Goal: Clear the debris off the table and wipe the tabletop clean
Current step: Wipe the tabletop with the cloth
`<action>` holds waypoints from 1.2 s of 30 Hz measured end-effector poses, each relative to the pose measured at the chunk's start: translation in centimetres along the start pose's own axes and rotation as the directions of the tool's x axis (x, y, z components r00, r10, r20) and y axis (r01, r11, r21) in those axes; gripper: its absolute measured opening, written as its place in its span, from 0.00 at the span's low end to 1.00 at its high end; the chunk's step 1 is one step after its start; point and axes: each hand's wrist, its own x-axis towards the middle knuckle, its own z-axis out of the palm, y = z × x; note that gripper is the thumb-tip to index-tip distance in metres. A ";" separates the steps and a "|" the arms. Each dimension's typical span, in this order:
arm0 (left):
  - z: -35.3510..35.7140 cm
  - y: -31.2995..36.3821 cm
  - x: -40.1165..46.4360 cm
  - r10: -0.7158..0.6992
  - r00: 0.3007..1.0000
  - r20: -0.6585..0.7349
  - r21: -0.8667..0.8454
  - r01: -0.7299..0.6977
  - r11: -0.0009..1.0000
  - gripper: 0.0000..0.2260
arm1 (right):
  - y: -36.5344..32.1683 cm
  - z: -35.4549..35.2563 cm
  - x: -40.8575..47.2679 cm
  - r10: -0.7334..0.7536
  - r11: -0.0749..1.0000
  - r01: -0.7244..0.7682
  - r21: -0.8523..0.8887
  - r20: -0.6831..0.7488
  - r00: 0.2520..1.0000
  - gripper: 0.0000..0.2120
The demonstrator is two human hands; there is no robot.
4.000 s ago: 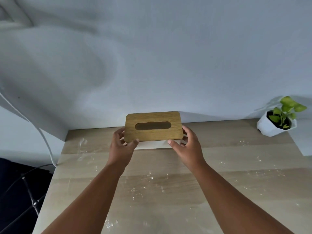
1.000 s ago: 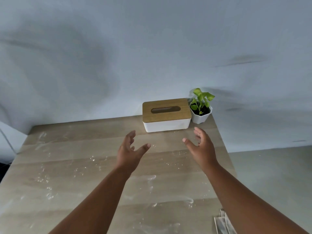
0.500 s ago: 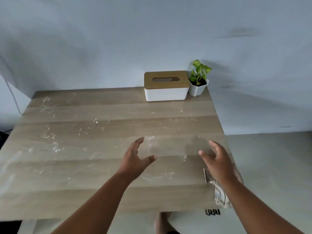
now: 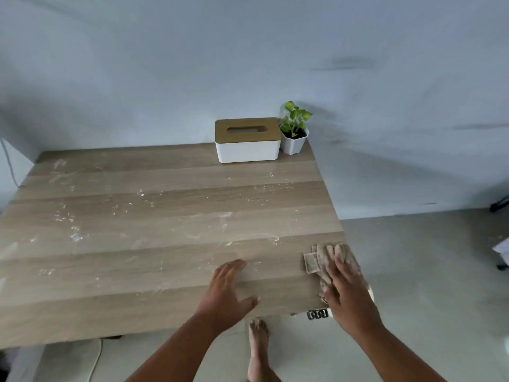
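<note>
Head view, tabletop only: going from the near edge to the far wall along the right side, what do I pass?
Right hand resting on the cloth at the near right corner → white smears and crumbs mid-table → tissue box with the potted plant beside it, at the wall.

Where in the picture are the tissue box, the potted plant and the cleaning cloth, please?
tissue box (image 4: 248, 150): head view, on its white front wall.
potted plant (image 4: 293, 144): head view, on its white pot.
cleaning cloth (image 4: 321, 259): head view, on the bare folded part beyond the right hand's fingers.
</note>
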 end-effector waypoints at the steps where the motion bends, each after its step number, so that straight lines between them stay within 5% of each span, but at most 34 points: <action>1: 0.4 0.1 -0.2 0.012 0.999 0.030 0.035 -0.013 0.999 0.42 | 0.3 0.2 -0.6 0.012 1.000 -0.011 -0.018 0.034 0.999 0.31; 9: 2.1 0.9 0.1 0.011 0.998 0.066 0.275 -0.029 0.961 0.38 | 0.4 -1.0 -0.6 0.057 0.992 -0.039 -0.120 0.153 0.987 0.27; 15: 2.7 1.3 1.8 0.016 1.000 -0.011 0.281 -0.012 0.959 0.35 | 0.6 -1.5 0.9 -0.053 0.986 0.047 -0.160 -0.035 0.998 0.26; 28: 5.1 0.9 2.8 0.057 0.978 -0.201 0.326 0.011 0.945 0.29 | 2.0 1.6 3.4 -0.067 0.971 0.056 -0.234 -0.040 0.997 0.30; 36: 5.5 1.9 3.4 -0.004 0.974 -0.227 0.350 0.085 0.933 0.36 | 2.2 2.4 6.8 -0.130 0.950 0.126 -0.286 0.005 0.991 0.34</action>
